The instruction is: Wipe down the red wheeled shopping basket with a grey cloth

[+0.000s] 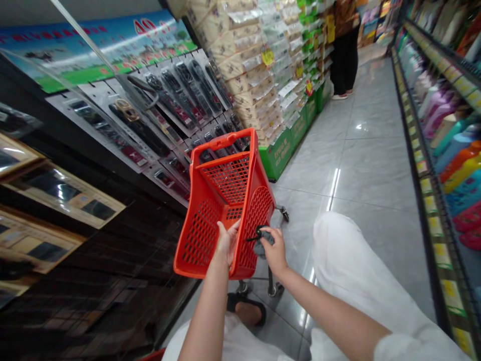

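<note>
Your two forearms reach ahead: your left hand [226,243] clasps the near rim of one red trolley basket [210,220], and your right hand [274,250] is wrapped round its grey handle [266,235] at the basket's right side. Three castors [277,289] show beneath. One person [343,55] stands far down the aisle.

Both bare forearms extend forward, left hand [227,244] and right hand [275,252] side by side, fingers curled in closed grips.
</note>
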